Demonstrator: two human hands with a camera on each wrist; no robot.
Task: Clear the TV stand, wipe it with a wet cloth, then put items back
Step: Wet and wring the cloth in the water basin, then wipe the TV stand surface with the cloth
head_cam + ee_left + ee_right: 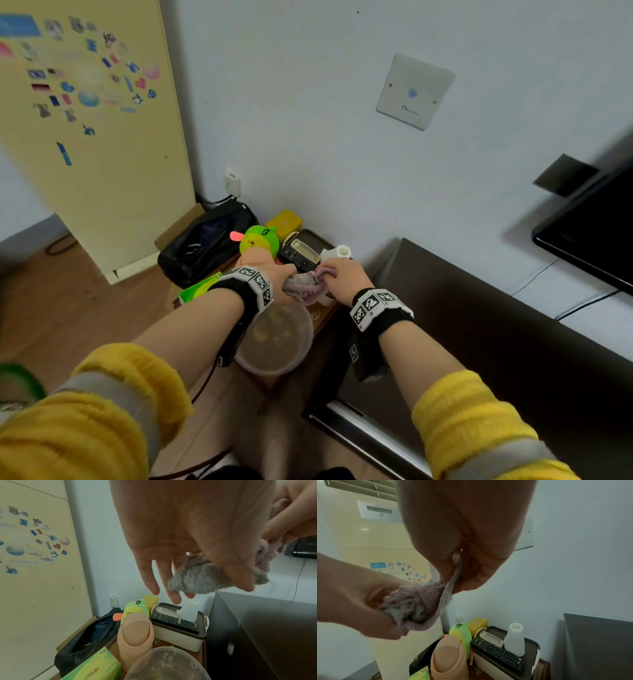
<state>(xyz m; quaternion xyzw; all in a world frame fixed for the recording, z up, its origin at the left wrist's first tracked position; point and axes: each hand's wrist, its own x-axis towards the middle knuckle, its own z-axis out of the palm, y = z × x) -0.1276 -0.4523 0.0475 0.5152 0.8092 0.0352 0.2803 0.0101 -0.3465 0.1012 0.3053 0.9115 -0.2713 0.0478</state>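
Sleeves of fuzzy yellow knit (pixel 102 421) sit nearest me. Beyond them my left hand (pixel 279 279) and right hand (pixel 342 277) each grip an end of the fluffy grey-lilac wet cloth (pixel 306 286), fingers curled tight, above the clear round plastic basin (pixel 274 339). Just right lies the dark brown TV stand (pixel 513 342). Farther off, a black remote control (pixel 498 651) rests on a cream lidded box (pixel 178 638).

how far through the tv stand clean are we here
Clearing looks done: the part of the dark TV stand in view is bare, and the remotes sit on a box on the side table. In hand: left hand and right hand grip the cloth over the clear bowl. Left: wiping, putting items back.
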